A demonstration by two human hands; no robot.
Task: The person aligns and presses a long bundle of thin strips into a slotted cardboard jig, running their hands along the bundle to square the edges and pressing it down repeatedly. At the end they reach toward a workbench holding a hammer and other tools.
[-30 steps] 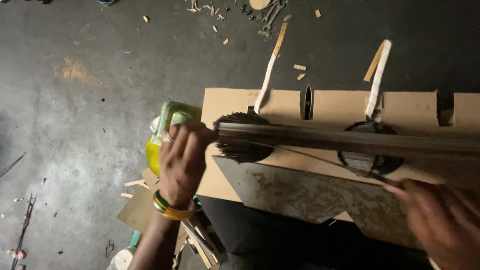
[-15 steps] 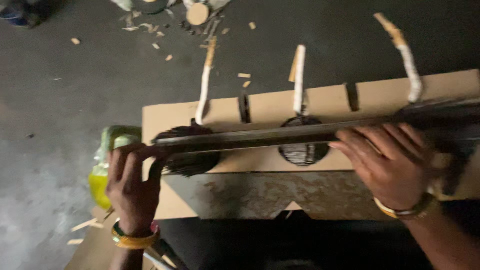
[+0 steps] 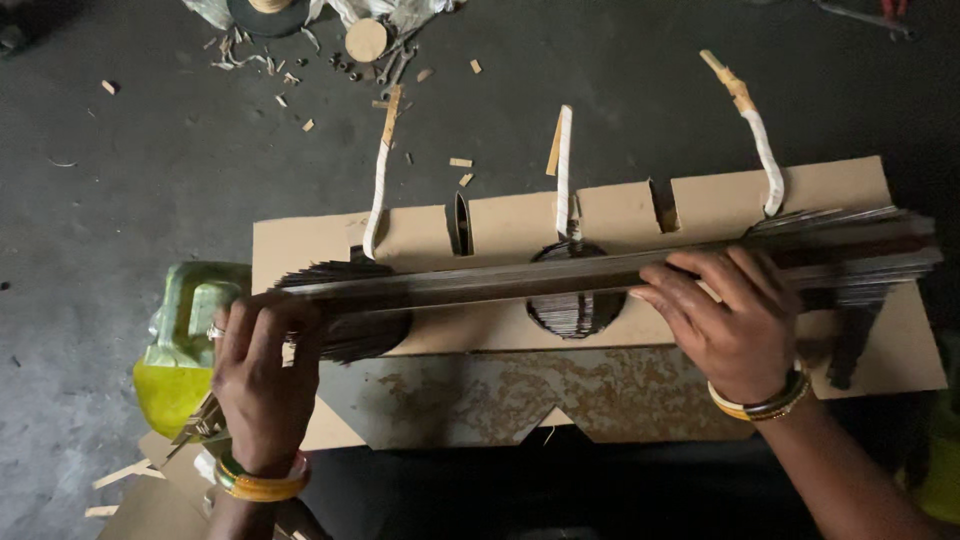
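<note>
Nearest the camera, the left hand (image 3: 262, 375), with a yellow bangle (image 3: 258, 487) at the wrist, wraps its fingers around the left end of a long stack of thin dark metal strips (image 3: 520, 285), gripping it firmly. Further right, the right hand (image 3: 730, 320) lies palm down on the same stack, fingers curled over its top edge and pressing it. Under the strips lies a slotted cardboard sheet (image 3: 600, 215) on the dark floor, with round bundles of strips (image 3: 575, 300) resting on it. Just left of the left hand sits a yellow-green plastic jug (image 3: 180, 345). Beyond the cardboard, three white tape strips (image 3: 563, 170) trail outward toward scattered wood chips (image 3: 460, 163) and a tape roll (image 3: 265, 12).
</note>
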